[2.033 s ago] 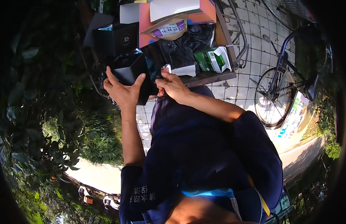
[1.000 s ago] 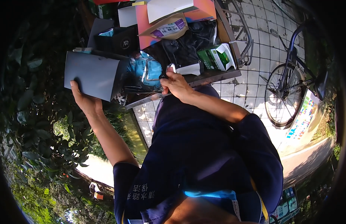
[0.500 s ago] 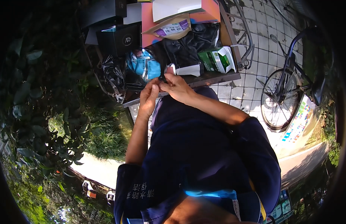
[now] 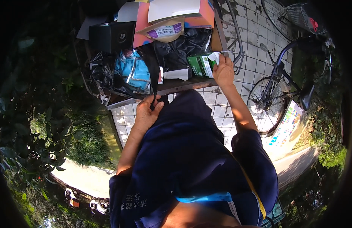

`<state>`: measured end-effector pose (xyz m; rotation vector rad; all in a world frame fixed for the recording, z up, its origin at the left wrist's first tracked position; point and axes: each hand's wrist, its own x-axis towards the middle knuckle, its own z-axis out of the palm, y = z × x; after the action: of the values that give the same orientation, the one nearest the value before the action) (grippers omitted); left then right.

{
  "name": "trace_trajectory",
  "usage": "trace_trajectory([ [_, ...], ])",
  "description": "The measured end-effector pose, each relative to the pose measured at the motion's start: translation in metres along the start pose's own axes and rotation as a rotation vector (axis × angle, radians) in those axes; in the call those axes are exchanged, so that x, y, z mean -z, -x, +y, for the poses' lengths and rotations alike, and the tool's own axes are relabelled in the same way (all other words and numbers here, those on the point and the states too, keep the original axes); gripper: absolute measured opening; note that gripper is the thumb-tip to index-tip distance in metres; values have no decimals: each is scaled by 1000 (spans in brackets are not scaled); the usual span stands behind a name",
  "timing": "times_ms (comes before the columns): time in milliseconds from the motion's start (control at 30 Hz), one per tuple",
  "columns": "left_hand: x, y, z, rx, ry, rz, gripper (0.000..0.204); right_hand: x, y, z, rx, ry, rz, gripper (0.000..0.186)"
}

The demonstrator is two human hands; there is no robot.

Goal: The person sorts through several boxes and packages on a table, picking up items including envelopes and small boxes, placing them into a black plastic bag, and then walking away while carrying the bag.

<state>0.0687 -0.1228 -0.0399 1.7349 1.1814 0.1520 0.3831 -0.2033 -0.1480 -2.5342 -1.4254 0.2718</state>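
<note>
My left hand is closed on a dark strap hanging over the front edge of the cart bed. My right hand grips the right end of a green-and-white box at the bed's front right corner. Between my hands lie a crumpled black bag and a pale folded piece. Blue packets and black plastic sit at the front left, with a black box behind them.
A pink-orange carton and a brown pouch fill the back of the bed. A bicycle and another basketed one stand right on paving tiles. Dense bushes border the left; a printed board lies below the bicycle.
The black box lifted earlier sits at the back left, uncovering blue packets. My hands, together half a second ago, have parted: left lower with the strap, right onto the green box.
</note>
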Motion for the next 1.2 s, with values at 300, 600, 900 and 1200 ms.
trace_trajectory([
  [300,7,0,-4,-20,-38,22,42,-39,-38,39,-116,168,-214,20],
  [600,9,-10,2,131,165,-74,63,35,-29,-17,125,-132,-225,11],
  [900,8,-42,33,47,-25,-19,114,118,-52,-142,-174,-1023,-365,10],
  [1200,15,-49,5,245,79,315,86,101,-14,-218,-23,-1267,-507,27],
])
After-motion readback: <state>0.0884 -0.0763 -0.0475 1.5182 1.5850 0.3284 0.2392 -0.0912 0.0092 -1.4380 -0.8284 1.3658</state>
